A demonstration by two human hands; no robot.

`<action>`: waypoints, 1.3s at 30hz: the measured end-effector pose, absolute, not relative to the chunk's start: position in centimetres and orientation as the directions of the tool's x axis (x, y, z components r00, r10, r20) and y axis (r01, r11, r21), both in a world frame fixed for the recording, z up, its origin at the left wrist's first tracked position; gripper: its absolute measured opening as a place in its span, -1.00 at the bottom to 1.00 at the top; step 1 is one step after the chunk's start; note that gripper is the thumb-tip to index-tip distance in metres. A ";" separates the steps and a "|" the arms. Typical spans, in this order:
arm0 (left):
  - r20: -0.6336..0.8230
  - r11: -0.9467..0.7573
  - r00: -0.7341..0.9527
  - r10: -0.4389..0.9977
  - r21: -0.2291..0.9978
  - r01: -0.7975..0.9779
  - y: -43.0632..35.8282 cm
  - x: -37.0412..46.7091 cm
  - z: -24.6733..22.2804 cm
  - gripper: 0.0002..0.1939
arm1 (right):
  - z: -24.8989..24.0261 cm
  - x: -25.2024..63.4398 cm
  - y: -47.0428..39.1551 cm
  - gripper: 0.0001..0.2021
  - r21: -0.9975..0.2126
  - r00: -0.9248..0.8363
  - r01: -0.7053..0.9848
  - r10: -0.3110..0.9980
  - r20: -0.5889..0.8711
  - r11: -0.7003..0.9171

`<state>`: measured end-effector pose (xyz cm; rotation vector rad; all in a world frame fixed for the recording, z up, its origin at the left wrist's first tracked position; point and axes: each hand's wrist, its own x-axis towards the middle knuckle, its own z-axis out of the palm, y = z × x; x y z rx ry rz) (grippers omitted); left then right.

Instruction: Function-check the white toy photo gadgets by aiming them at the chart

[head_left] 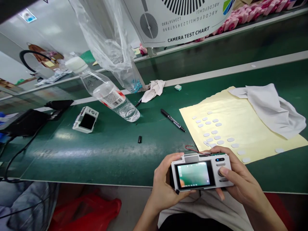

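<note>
A small white digital camera [194, 174] is held between both hands over the front edge of the green bench, its screen lit with a greenish picture. My left hand [163, 183] wraps round its left end, thumb below and fingers on top. My right hand [240, 176] grips the other end, with the thumb on the round button pad. A blue light glows near the camera's top right. Thin red and black wires [192, 148] stick out above its top edge, where a strip of green circuit board shows.
A yellow sheet [260, 118] with several small white oval pads and a white cloth [269, 106] lies at right. Further left are a black marker [172, 120], its cap [140, 139], a water bottle [110, 93] and another white camera [86, 120]. A test chart [178, 22] hangs behind.
</note>
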<state>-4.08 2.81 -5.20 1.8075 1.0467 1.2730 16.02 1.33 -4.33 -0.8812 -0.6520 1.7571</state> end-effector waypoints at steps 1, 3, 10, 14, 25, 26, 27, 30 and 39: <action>0.406 -0.444 0.199 0.892 0.868 0.223 2.8 -4.1 -5.2 -0.31 | -4.2 16.0 1.3 -0.67 -0.764 -0.205 -0.549 0.940 -0.271 -0.340; 0.416 -0.454 0.202 0.887 0.865 0.214 2.8 -4.0 -5.1 -0.31 | -4.0 15.9 1.2 -0.61 -0.767 -0.191 -0.539 0.937 -0.293 -0.349; 0.514 -0.553 0.231 0.826 0.819 0.153 3.0 -4.1 -5.2 -0.26 | -3.6 15.6 0.9 -0.60 -0.864 -0.070 -0.380 0.941 -0.330 -0.331; 0.547 -0.586 0.248 0.800 0.800 0.128 3.1 -4.2 -5.5 -0.24 | -3.9 15.6 0.8 -0.62 -0.883 -0.044 -0.353 0.948 -0.314 -0.309; 0.563 -0.608 0.265 0.783 0.783 0.133 3.1 -4.3 -5.8 -0.22 | -4.2 15.4 0.8 -0.62 -0.875 -0.017 -0.383 0.949 -0.316 -0.298; 0.566 -0.611 0.265 0.781 0.780 0.136 3.2 -4.3 -5.8 -0.23 | -4.2 15.4 0.8 -0.62 -0.875 -0.020 -0.380 0.949 -0.316 -0.299; 0.569 -0.615 0.266 0.778 0.776 0.140 3.2 -4.3 -5.8 -0.23 | -4.3 15.5 0.8 -0.62 -0.875 -0.024 -0.379 0.949 -0.315 -0.301; 0.580 -0.631 0.274 0.767 0.760 0.157 3.4 -4.3 -5.8 -0.24 | -4.4 15.5 0.8 -0.63 -0.876 -0.033 -0.378 0.950 -0.311 -0.300; 0.557 -0.618 0.292 0.777 0.763 0.189 3.4 -4.5 -5.9 -0.26 | -4.2 15.5 0.8 -0.65 -0.864 -0.054 -0.402 0.950 -0.307 -0.302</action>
